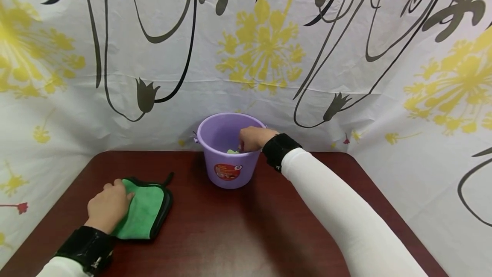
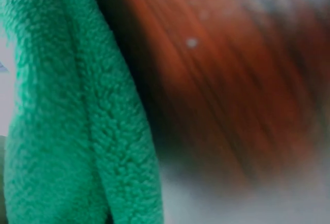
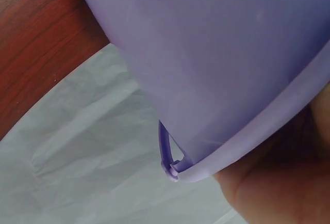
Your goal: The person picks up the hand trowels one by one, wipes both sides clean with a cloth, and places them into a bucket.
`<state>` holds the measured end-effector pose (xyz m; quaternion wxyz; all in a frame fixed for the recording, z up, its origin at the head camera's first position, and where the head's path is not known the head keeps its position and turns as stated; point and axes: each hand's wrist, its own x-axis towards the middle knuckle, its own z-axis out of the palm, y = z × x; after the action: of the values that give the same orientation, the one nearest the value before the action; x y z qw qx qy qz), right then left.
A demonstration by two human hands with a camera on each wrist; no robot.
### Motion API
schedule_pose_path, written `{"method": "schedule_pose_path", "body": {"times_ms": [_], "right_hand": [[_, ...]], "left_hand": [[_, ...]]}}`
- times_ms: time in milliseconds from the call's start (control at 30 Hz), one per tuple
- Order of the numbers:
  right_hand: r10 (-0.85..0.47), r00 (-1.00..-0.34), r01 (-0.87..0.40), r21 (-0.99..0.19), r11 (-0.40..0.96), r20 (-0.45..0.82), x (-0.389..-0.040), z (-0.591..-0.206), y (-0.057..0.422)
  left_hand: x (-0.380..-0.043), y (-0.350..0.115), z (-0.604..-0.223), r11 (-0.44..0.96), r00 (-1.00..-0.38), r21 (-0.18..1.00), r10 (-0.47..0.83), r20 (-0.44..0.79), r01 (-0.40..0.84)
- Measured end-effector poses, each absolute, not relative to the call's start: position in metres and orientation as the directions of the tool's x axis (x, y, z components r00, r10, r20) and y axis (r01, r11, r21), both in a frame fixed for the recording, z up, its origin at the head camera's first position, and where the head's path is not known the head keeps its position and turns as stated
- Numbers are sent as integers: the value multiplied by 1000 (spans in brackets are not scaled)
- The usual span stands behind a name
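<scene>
A folded green cloth (image 1: 142,208) with black trim lies at the table's left; its plush folds fill the left part of the left wrist view. My left hand (image 1: 107,206) grips the cloth's left side, thumb on top. Toward the back stands a purple bucket (image 1: 230,170) with a red label. My right hand (image 1: 253,138) reaches inside over its right rim, fingers bent down at a light-green thing (image 1: 232,151). The front rim hides most of that thing and the fingertips. In the right wrist view the bucket's outer wall (image 3: 196,53) covers much of the hand (image 3: 283,188).
The dark red-brown table (image 1: 207,243) has rounded back corners. A white curtain (image 1: 265,110) with yellow and grey flowers hangs just behind it and along both sides. The bucket's handle joint (image 1: 196,139) sticks out at its left rim.
</scene>
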<state>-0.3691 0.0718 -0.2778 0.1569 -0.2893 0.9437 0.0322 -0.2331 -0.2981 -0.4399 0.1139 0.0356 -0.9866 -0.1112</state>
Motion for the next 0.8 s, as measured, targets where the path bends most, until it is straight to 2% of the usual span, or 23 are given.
{"method": "schedule_pose_path", "body": {"times_ms": [233, 433, 600, 800], "right_hand": [[-515, -778, -548, -13, 836, -360, -372, -279, 70], [-531, -764, -581, 35, 813, -366, -373, -272, 70], [-560, -735, -603, -9, 798, -384, -376, -268, 73], [-660, -692, -669, -85, 739, -291, -370, -264, 84]], "left_hand": [[-232, -297, -438, 969, -976, 237, -113, 188, -67], [-233, -301, -437, 962, -986, 235, -158, 57, -140], [-235, -303, -436, 957, -984, 229, -169, -55, -177], [-233, -301, -435, 963, -985, 207, -165, -54, -173]]}}
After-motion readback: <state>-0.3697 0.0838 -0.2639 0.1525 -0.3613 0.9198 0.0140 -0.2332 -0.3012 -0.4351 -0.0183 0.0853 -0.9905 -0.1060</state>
